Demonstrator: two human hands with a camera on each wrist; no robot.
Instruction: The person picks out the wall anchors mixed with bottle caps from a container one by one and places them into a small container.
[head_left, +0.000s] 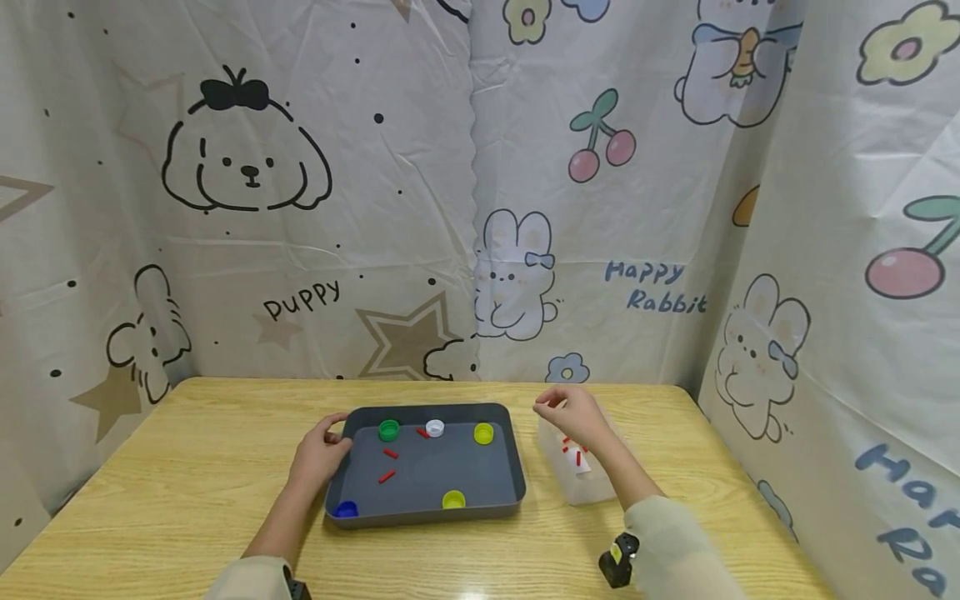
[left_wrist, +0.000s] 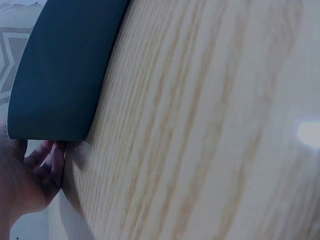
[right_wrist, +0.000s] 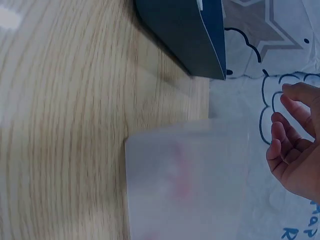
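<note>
My left hand [head_left: 321,454] holds the left side of a dark grey tray [head_left: 427,518], its thumb at the rim and its fingers by the outer wall. In the left wrist view, curled fingers show beside the tray's end wall [left_wrist: 65,75]. Raised above the far left part of a translucent plastic box [head_left: 592,493] is my right hand [head_left: 573,412]. Its thumb and index fingertips come together, the other fingers loosely bent; I cannot tell whether something tiny is pinched there. Small red sticks [head_left: 387,477] lie in the tray, and more red sticks [head_left: 578,458] are in the box.
Inside the tray stand small round cups: a green cup [head_left: 388,430], a white cup [head_left: 434,428], yellow cups [head_left: 483,433] and a blue cup [head_left: 346,509]. Tray and box share a wooden table [head_left: 187,492]. A printed curtain [head_left: 405,192] hangs behind and at the sides.
</note>
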